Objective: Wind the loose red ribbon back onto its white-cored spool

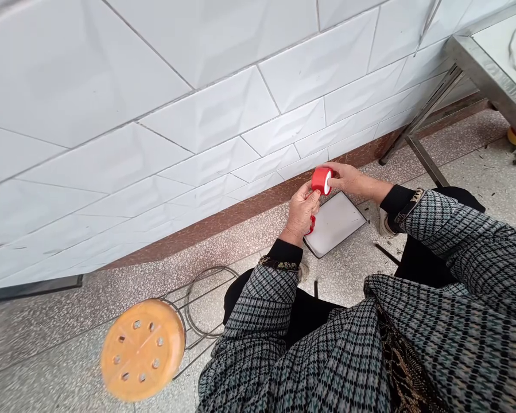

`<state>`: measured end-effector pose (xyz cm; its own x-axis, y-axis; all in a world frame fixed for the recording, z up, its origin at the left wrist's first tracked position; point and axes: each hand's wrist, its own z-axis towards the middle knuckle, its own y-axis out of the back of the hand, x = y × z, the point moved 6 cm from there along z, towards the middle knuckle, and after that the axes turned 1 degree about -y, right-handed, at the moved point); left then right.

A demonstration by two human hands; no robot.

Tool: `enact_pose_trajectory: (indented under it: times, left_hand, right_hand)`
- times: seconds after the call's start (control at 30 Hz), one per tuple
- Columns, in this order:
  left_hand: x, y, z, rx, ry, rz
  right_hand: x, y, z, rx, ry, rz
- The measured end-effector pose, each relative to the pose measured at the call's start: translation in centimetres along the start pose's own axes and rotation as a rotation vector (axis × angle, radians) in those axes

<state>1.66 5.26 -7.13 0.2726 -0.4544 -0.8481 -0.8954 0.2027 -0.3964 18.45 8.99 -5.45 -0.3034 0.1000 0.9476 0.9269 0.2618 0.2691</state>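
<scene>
A red roll of tape (322, 180) with a white core is held up in front of the tiled wall. My right hand (347, 178) pinches the roll from the right side. My left hand (301, 212) is closed just below and to the left of it, its thumb against the roll, and a bit of red shows at its lower edge. Below both hands a flat white panel with a dark rim (334, 223) lies on the speckled floor.
An orange round stool (142, 349) with holes and a wire frame stands at lower left. A metal table (488, 63) with slanted legs is at upper right. The white tiled wall (175, 103) with a brown base strip runs across the back.
</scene>
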Motion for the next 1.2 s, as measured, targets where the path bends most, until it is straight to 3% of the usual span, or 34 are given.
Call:
enact_pose_trajectory:
  times: [0.1, 0.2, 0.43, 0.53, 0.67, 0.87, 1.07, 1.2]
  left_hand:
    - [0.1, 0.0, 0.0, 0.022, 0.014, 0.006]
    - [0.3, -0.2, 0.1, 0.036, 0.02, 0.011]
    - [-0.5, 0.1, 0.2, -0.147, -0.118, 0.049]
    - [-0.7, 0.0, 0.0, -0.135, -0.106, 0.055]
    - [-0.7, -0.3, -0.3, -0.067, -0.095, 0.007]
    - [-0.2, -0.6, 0.2, 0.002, -0.094, 0.026]
    - [-0.7, 0.5, 0.7, -0.159, -0.199, 0.238]
    - [-1.1, 0.7, 0.7, -0.162, -0.271, 0.295]
  right_hand:
    - [0.4, 0.6, 0.4, -0.011, 0.193, -0.286]
    - [0.4, 0.6, 0.4, 0.014, 0.287, -0.426]
    - [0.3, 1.6, 0.8, -0.095, 0.243, -0.578]
    - [0.5, 1.8, 0.8, -0.116, 0.213, -0.573]
    - [0.9, 1.6, 0.6, -0.156, 0.166, -0.465]
    - [0.1, 0.8, 0.6, -0.187, -0.025, -0.158]
    - [-0.1, -0.6, 0.3, -0.138, -0.159, 0.334]
    - [0.3, -1.3, -0.3, -0.098, -0.266, 0.565]
